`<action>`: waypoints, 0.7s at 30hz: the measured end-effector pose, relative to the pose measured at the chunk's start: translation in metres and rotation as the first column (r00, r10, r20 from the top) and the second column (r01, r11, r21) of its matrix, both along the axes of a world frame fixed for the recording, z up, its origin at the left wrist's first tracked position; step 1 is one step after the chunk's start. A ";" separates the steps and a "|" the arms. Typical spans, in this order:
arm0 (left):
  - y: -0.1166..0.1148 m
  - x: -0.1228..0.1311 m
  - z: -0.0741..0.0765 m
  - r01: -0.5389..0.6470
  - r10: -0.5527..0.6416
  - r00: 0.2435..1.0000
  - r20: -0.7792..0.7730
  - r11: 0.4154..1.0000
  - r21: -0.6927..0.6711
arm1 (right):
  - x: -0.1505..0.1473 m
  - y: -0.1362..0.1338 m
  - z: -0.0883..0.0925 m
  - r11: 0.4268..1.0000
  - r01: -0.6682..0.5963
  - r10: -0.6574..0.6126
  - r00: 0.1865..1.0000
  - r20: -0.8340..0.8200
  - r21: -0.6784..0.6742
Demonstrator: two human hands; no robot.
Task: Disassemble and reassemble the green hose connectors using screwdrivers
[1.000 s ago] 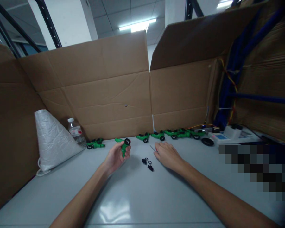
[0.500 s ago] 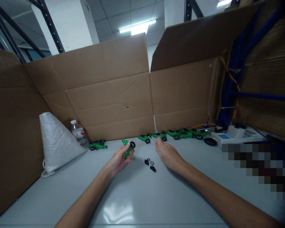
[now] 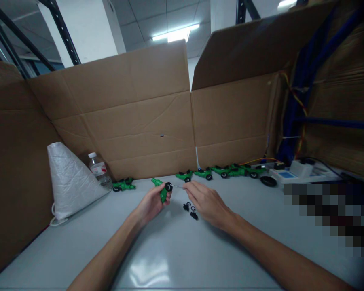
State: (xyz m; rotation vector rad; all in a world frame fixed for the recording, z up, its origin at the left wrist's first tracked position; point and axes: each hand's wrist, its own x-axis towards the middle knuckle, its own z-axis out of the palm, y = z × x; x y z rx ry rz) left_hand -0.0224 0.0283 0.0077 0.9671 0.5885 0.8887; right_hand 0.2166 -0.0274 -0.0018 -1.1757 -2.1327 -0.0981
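Observation:
In my left hand is a partly built green toy vehicle with one black wheel facing right. My right hand pinches a thin metal tool whose shaft points left, its tip at or very near the wheel. The tool's handle end is hidden by my fingers, so its exact kind does not show. Below and between the hands, small black parts and a black ring lie on the white table.
Several green toy vehicles line the back by the cardboard wall; another sits at left. A silvery padded bag and a water bottle stand left. At right are a black wheel and a power strip.
My right hand has moved left and slightly down, bringing the tool's tip from open space to the wheel. My left hand has barely moved and still holds the toy vehicle.

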 end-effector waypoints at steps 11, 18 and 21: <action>-0.008 0.005 0.002 -0.002 0.002 1.000 -0.018 1.000 0.018 | -0.005 -0.004 -0.004 0.997 0.032 -0.035 0.998 0.052 0.070; 0.006 0.004 -0.007 -0.287 0.303 0.941 -0.150 0.950 0.120 | 0.005 0.004 0.003 0.957 0.279 -0.261 0.946 0.191 -0.074; 0.012 0.002 -0.008 -0.325 0.339 0.928 -0.153 0.940 0.108 | 0.014 0.010 -0.002 0.895 0.394 -0.317 0.892 0.322 -0.210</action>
